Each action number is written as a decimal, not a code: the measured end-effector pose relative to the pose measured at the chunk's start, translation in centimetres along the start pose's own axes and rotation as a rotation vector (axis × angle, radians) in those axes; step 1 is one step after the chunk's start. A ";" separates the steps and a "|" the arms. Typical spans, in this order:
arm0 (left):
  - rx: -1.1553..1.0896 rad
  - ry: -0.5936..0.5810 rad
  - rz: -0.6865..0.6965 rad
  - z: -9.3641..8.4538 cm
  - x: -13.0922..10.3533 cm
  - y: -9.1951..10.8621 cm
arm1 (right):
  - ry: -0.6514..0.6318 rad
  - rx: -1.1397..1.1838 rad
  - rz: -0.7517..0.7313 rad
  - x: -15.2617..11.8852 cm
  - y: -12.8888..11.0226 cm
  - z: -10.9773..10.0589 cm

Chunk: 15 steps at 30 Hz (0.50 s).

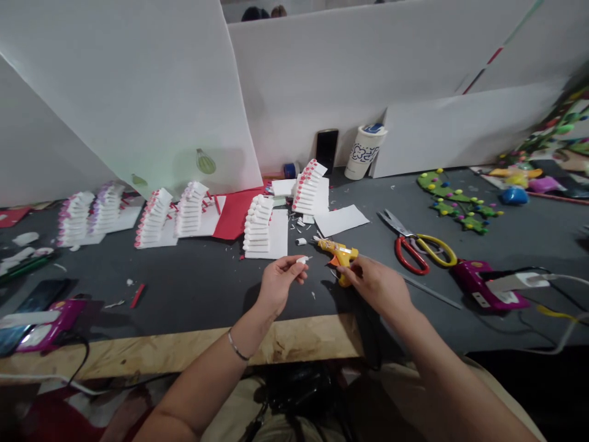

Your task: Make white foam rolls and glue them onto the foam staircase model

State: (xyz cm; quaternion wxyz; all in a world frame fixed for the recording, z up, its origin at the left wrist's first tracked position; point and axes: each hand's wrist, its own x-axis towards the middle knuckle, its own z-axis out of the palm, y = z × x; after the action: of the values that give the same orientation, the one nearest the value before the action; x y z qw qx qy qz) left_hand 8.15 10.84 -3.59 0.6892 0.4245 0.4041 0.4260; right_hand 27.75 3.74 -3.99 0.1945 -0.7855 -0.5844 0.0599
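Observation:
My left hand [279, 281] pinches a small white piece [302, 260] between thumb and fingers, too small to name exactly. Close to its right, my right hand [375, 279] is wrapped round the handle of a yellow glue gun [338, 250], whose nozzle points left. The gun's nozzle is just above and right of the white piece; whether they touch I cannot tell. Behind my left hand a stepped row of white rolls [257, 224] lies on a white card [278, 236]. Another small white roll [300, 242] rests left of the nozzle.
Scissors [409, 236] with red and yellow handles lie right of the glue gun, near a purple power strip [490, 287]. A patterned cup [365, 151] and a phone [326, 151] stand at the back. More rows of rolls [153, 220] fill the left side, before a white board [138, 80].

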 end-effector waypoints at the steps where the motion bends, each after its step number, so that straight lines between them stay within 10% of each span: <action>1: -0.013 0.004 -0.011 0.0 0.1 0.1 | 0.019 -0.102 0.017 0.0 0.4 0.3; 7: 0.099 0.025 0.085 0.2 -0.2 0.3 | 0.030 -0.078 0.067 1.1 1.4 2.3; 15: 0.111 0.079 0.146 -0.3 0.1 0.5 | -0.064 0.765 0.308 2.3 2.0 1.3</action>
State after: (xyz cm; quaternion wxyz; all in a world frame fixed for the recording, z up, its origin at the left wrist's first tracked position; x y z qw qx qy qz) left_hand 7.78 11.11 -3.20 0.6154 0.4730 0.4220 0.4685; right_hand 29.86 5.76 -5.60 0.4432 -0.7325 -0.4015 0.3254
